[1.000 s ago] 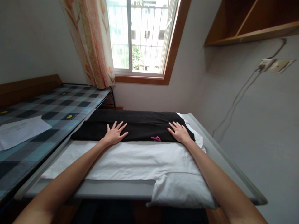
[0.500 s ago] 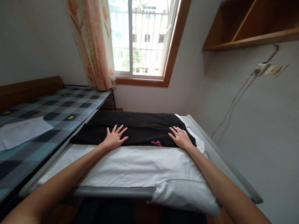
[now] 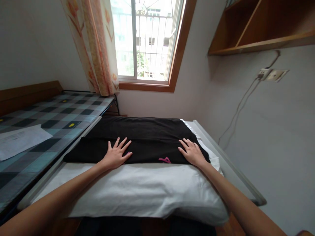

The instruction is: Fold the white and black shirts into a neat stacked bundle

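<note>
A black folded cloth (image 3: 147,149) with a pink mark near its front edge lies across a white cloth (image 3: 137,186). My left hand (image 3: 116,155) rests flat on the left part of the black cloth, fingers spread. On the right part, my right hand (image 3: 192,152) lies palm down, its fingers stretched out. Both hands press near the front edge of the black fabric. The white cloth spreads toward me and hangs over the front of the grey table (image 3: 236,170), hiding that edge.
To the left is a bed (image 3: 86,111) with a checked mattress and papers (image 3: 23,139) on it. A curtain (image 3: 95,49) hangs beside the window (image 3: 147,46). At the right wall are a wooden shelf (image 3: 265,41) and a power socket (image 3: 270,74) with a cord.
The black cloth's front edge has come closer to me, both hands moving with it. The white cloth now covers the front table edge that showed before. The view has shifted slightly right.
</note>
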`<state>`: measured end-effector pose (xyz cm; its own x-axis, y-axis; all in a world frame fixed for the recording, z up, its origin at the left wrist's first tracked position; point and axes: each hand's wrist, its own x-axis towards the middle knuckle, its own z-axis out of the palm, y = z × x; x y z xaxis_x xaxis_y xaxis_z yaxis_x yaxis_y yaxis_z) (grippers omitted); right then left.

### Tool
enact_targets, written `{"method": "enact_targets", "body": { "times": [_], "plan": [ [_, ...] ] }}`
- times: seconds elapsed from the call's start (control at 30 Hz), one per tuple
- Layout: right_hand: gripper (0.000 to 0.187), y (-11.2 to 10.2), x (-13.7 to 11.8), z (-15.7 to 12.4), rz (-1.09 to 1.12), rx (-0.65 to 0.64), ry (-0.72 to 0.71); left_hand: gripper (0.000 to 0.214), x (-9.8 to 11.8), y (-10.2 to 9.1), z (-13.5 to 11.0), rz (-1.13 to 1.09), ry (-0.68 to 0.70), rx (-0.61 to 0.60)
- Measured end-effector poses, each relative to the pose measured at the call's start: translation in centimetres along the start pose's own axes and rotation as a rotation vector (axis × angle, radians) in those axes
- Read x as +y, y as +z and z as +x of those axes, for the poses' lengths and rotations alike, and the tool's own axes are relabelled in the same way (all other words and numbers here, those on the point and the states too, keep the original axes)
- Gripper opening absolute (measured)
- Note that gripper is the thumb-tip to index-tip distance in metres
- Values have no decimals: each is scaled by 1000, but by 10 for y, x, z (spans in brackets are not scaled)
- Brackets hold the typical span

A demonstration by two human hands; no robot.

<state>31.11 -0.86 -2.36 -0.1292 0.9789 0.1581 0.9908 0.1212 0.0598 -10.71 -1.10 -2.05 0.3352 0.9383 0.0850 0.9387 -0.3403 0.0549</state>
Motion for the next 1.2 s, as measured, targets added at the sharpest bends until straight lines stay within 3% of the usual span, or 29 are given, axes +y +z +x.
{"method": "enact_targets", "body": {
  "times": [0.2,0.4,0.57,0.67,0.8,0.93,1.2],
  "plan": [
    [59,3,0,-22,13,37,-4,64,4,2,-17,8,7,8],
    [59,-7,-2,-18,41,26,-1,62,-11,-3,-5,-22,-33,-34],
    [56,-18,1,12,139,32,20,68,-45,-14,27,23,-230,-42],
    [56,-17,0,42,179,23,27,71,-53,-18,51,-13,-298,-72],
    [58,-10,-6,80,204,-40,48,71,-44,-18,83,-34,-226,-50],
    [62,-2,-10,100,186,-105,97,71,-36,-9,107,-25,-154,-33],
    [65,8,-8,101,131,-188,126,70,-39,9,109,-51,-158,-44]
  ]
}}
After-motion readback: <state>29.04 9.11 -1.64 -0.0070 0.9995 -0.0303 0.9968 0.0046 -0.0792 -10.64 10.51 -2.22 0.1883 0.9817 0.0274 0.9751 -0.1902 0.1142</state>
